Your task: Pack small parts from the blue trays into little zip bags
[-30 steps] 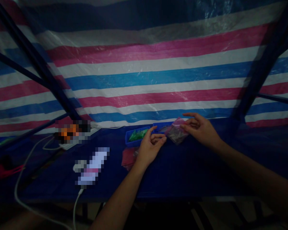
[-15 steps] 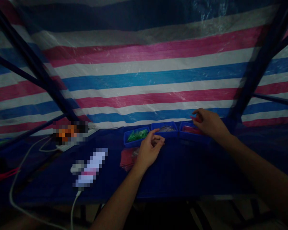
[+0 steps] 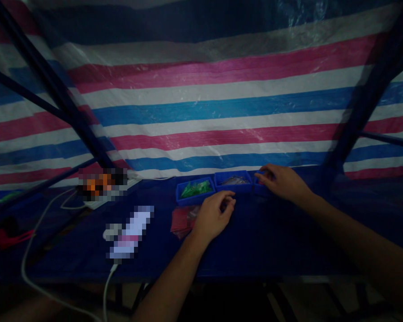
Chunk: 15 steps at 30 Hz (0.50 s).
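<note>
Three small blue trays stand in a row at the back of a dark blue table (image 3: pixel 262 241). The left tray (image 3: pixel 195 189) holds green pieces, the middle tray (image 3: pixel 233 180) holds pale clear pieces. My right hand (image 3: pixel 284 182) lies over the right tray (image 3: pixel 259 188), fingers curled down into it; what they hold is hidden. My left hand (image 3: pixel 213 215) rests on the table in front of the left and middle trays, fingers curled loosely with nothing visible in them. A stack of red bags (image 3: pixel 183 219) lies just left of that hand.
A striped pink, white and blue tarpaulin (image 3: pixel 204 103) hangs behind the table, between dark slanting poles (image 3: pixel 53 89). At the left lie a blurred-out device (image 3: pixel 130 232), a white cable (image 3: pixel 30 264), a power strip (image 3: pixel 94 203) and something red (image 3: pixel 6 237).
The small bag that both hands held a second ago is gone from view. My right hand went right to the red tray, then slid slightly left. My left hand drew back and curled.
</note>
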{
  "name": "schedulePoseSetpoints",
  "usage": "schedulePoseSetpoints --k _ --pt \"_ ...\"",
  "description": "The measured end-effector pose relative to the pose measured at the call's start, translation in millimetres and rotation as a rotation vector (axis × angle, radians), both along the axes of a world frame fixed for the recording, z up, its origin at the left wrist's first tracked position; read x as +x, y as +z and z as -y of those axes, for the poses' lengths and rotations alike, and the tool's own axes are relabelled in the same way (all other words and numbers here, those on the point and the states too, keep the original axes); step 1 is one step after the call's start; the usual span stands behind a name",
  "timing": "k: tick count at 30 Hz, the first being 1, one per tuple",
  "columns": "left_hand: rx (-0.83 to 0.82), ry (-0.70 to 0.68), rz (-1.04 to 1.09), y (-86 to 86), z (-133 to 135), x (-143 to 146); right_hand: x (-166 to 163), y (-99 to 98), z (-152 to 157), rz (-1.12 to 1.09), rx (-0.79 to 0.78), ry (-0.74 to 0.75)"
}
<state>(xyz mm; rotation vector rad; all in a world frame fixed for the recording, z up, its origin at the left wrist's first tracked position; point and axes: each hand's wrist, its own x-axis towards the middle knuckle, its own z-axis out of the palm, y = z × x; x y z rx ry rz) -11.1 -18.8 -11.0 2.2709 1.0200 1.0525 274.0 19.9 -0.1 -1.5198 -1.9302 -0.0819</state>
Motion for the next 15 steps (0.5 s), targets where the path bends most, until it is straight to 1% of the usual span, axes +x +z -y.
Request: schedulePoseSetpoints --k 3,5,9,12,13,15 --pt "0.146 0.005 -0.210 5.5 16 -4 -3 2.9 11 -0.002 0.073 0.079" --pt "0.178 0.067 -0.306 9.1 27 -13 -8 3.9 18 -0.010 0.095 0.133" --pt "0.171 0.325 -0.446 12.3 44 -44 -23 1.2 29 -0.011 0.073 0.294" --pt "0.202 0.492 -0.529 7.5 50 -69 -37 -5.8 34 0.021 0.028 0.415" --pt "0.203 0.521 -0.551 4.8 52 -75 -42 -8.8 35 0.026 0.010 0.451" --pt "0.197 0.537 -0.576 -0.8 54 -80 -49 -14.3 37 0.027 -0.023 0.504"
